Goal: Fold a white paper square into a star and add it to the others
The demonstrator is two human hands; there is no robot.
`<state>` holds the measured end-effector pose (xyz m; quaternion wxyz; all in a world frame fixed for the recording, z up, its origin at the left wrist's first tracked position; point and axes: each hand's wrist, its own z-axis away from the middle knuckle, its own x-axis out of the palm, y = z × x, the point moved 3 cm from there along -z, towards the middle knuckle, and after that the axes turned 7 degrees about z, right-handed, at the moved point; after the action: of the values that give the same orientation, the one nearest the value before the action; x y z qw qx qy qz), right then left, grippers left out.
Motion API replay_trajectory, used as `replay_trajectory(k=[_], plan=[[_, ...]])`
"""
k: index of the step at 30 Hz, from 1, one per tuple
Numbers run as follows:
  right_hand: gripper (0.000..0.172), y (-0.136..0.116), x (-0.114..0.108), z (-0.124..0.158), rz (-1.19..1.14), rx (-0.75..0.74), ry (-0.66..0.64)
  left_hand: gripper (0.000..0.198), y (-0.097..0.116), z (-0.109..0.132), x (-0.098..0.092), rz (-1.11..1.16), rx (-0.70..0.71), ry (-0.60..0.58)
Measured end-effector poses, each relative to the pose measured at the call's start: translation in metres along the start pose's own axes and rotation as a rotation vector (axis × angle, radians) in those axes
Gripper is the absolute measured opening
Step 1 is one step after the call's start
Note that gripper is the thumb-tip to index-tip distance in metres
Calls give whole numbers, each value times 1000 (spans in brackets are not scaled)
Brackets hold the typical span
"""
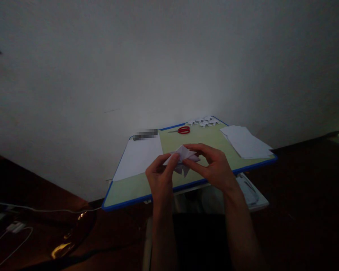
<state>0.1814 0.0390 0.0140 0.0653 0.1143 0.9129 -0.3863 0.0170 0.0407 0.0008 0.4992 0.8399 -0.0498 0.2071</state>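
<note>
the table [127, 194] in front of me has a pale green top and a blue rim [127, 205]. to my left a white sheet [141, 154] lies flat over the top, reaching close to the left rim, with a pixelated patch [145, 134] at its far end that i cannot make out. just right of it, near the far edge, i see red-handled scissors [179, 131] lying with their blades pointing left. in the far right corner small folded white paper figures [205, 124] sit clustered. to my right, a loose stack of white paper [244, 141] lies askew, covering part of the right rim.
</note>
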Motion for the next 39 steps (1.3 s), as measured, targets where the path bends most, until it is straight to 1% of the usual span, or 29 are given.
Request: replay_trajectory(k=[5, 9, 12, 16, 19, 25, 28, 34, 39], plan=[[25, 0, 5, -1, -45, 53, 46, 21, 4, 0, 3, -31, 66, -4], [22, -1, 9, -2, -77, 53, 53, 23, 7, 1, 5, -42, 78, -39], [19, 0, 10, -3, -93, 72, 67, 27, 7, 2, 6, -77, 85, -43], [22, 0, 9, -3, -102, 65, 64, 30, 7, 2, 5, -79, 102, -42], [26, -1, 9, -3, -100, 67, 65, 28, 7, 2, 4, -73, 110, -36], [25, -1, 7, -1, -75, 96, 138, 23, 8, 3, 3, -93, 115, 13], [23, -1, 6, 0, -58, 94, 149, 22, 7, 3, 2, -107, 136, 20], [14, -2, 6, -1, -72, 90, 141, 17, 7, 4, 1, -109, 161, -4], [13, -3, 8, -1, -102, 98, 132, 16, 8, 4, 1, -125, 188, 34]])
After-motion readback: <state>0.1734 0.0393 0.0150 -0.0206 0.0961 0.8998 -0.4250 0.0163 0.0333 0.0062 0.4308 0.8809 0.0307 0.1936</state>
